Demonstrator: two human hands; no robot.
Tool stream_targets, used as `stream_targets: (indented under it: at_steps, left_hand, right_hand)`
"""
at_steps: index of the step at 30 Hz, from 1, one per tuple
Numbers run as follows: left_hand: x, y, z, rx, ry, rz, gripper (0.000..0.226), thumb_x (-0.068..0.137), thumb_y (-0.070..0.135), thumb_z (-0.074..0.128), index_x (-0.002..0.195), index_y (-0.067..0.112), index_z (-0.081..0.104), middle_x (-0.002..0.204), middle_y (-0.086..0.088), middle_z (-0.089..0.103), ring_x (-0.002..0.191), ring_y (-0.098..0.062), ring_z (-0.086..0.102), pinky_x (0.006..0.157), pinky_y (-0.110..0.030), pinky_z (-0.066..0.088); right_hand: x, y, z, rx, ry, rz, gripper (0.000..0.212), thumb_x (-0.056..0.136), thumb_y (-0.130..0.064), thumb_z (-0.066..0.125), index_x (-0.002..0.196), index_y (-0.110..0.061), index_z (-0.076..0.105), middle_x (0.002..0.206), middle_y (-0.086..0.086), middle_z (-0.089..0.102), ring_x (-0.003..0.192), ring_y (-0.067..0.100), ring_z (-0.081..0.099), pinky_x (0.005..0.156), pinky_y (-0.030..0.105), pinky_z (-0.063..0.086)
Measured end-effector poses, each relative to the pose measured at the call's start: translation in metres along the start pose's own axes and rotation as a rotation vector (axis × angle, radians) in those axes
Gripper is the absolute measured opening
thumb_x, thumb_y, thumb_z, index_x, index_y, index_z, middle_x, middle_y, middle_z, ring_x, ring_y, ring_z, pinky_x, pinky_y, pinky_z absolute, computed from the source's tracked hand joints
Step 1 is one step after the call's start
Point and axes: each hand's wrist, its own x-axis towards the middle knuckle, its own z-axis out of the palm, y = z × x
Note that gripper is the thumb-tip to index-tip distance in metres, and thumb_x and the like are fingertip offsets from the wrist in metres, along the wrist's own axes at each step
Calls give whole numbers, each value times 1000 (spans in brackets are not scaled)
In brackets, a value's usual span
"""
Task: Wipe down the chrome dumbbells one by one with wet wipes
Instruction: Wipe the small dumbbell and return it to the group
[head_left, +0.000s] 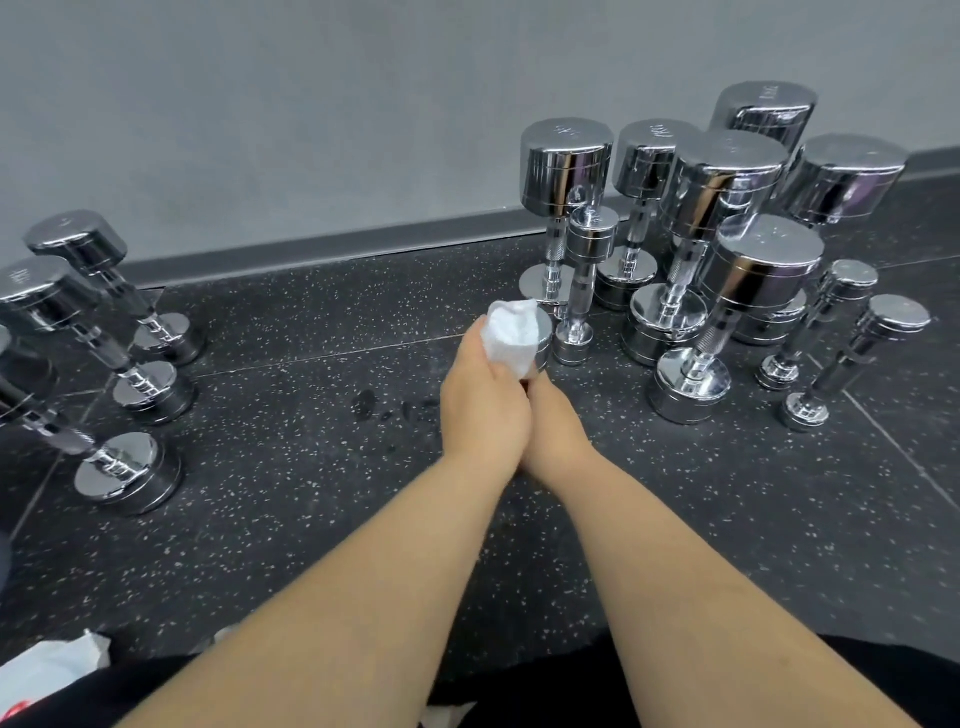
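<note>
A: How is the wipe (511, 332) held?

B: It is bunched and gripped by the left hand (480, 400), and it is pressed over the far head of the dumbbell (544, 338). Only a chrome edge of that head is seen past the wipe's right side.

A: And the right hand (553, 431)?

B: It is tucked just beneath and beside the left, touching it. Its fingers are hidden (probably closed on the handle, but that cannot be told).

A: Which way does the dumbbell lie from the grip?

B: Its long axis is judged to run away from the body, from the right hand up through the left toward the wall (363, 104). The handle and near head are covered. The left hand is nearer the wrapped head, so the rub or twist would be made there while the bar is steadied from below.

A: The arm poses?

B: Both forearms are stretched forward and meet at the wrists, the left laid slightly over the right.

A: What stands around?

B: A cluster (727, 171) of upright dumbbells is set on the floor (311, 467) just beside the wrapped head, to its right. A row (150, 389) is stood well apart at the left. A damp mark (374, 405) is seen near the left hand, and a white bag (47, 670) lies by the lap.
</note>
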Motion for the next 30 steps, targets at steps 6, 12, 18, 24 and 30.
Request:
stream_targets:
  at_steps: [6,12,18,24,30]
  left_hand:
    - [25,-1,-19,10,25,38,28,93,0,38,97,18,59,89,4,60,74,-12,51,59,-24,36]
    - [-10,-3,-2,-90,82,-57,25,92,9,41,90,14,65,77,4,60,68,-15,50,60,-28,35]
    - [19,21,-15,-463,-34,-343,31,96,18,37,68,17,48,48,5,40,56,-15,37,66,-33,32]
    - [-11,11,-5,-539,48,-289,35,93,7,55,66,22,72,74,3,70,72,-10,62,79,-24,52]
    - [3,11,-10,-682,87,-523,14,96,3,54,90,9,66,80,-4,66,68,-10,62,66,-18,55]
  right_hand:
    - [-3,-2,0,97,1,-70,24,100,-17,48,120,-31,49,96,3,61,83,16,56,70,28,41]
    - [-4,-2,0,96,-8,20,25,99,-18,46,122,-25,52,106,3,64,91,19,59,76,32,47]
    - [-6,-1,3,10,-10,-30,16,97,-15,50,110,-24,50,101,2,62,92,24,59,78,35,47]
    - [5,2,1,27,39,45,17,97,-20,49,113,-19,51,88,-10,57,84,14,56,61,24,38]
    - [-2,-3,0,42,-3,16,31,99,-17,47,130,-22,49,103,-5,62,95,19,59,77,29,42]
